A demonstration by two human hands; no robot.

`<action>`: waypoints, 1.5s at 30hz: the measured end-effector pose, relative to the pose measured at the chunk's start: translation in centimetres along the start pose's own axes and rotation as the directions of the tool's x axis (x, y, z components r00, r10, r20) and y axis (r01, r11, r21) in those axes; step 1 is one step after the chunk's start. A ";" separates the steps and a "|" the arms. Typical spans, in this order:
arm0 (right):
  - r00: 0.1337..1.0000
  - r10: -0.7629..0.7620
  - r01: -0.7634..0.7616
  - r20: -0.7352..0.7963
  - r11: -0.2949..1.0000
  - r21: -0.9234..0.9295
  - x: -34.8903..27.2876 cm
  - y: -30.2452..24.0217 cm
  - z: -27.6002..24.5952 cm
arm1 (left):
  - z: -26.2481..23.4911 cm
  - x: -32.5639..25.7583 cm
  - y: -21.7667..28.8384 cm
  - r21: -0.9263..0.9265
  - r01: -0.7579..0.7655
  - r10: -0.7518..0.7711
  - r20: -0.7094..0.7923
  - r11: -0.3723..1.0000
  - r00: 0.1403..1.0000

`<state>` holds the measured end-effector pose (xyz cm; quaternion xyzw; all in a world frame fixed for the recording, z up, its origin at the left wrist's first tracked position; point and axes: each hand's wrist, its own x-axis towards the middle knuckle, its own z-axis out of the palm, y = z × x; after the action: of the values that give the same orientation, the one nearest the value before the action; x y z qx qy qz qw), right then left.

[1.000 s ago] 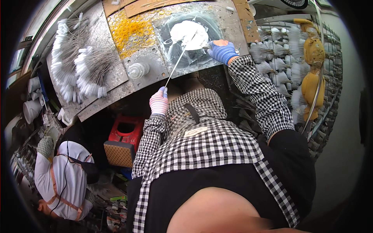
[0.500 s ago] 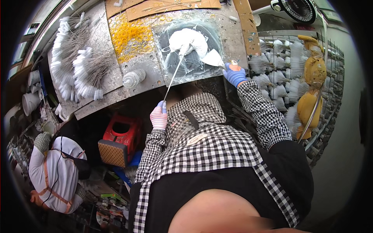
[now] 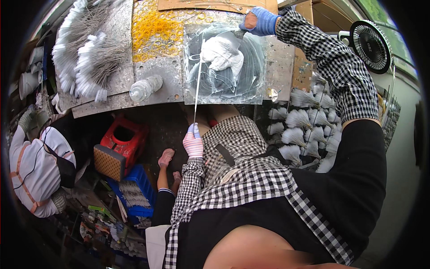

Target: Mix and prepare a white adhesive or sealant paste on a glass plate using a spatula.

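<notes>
White paste (image 3: 222, 53) sits heaped on a clear plastic sheet (image 3: 251, 76) on our bench (image 3: 165, 78). Our left hand (image 3: 193, 142) pinches the near end of a thin rod (image 3: 197, 87) whose tip meets the paste. Our right hand (image 3: 259, 21) is closed on a scraper (image 3: 236, 35) at the sheet's far edge.

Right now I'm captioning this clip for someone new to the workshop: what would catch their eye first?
The lump of white paste on the clear plastic sheet at the middle of the bench, with the left hand in a pink glove holding a thin long rod whose tip is in it. The right hand in a blue glove is at the sheet's far edge. Left of it lie scattered yellow rings and white-tipped wire bundles.
</notes>
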<state>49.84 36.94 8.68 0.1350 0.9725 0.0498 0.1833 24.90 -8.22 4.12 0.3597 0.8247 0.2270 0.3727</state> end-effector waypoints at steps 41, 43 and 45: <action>0.940 0.253 -0.304 0.231 0.926 0.224 2.9 -18.4 -5.4 | -1.8 -1.8 -2.6 -0.026 -0.003 0.002 -0.029 1.000 1.000; 0.948 0.216 -0.273 0.234 0.929 0.249 4.1 -18.3 -2.5 | -1.7 -1.9 -2.4 -0.031 0.011 -0.013 -0.076 0.999 0.997; 0.930 0.221 -0.291 0.292 0.931 0.222 2.8 -17.2 -0.9 | -0.4 -1.2 -2.9 0.005 -0.026 0.026 -0.102 1.000 0.994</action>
<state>42.81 21.15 5.99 0.2900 0.9113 -0.0735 0.2828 23.88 -11.05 3.04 0.3591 0.8383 0.2484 0.3264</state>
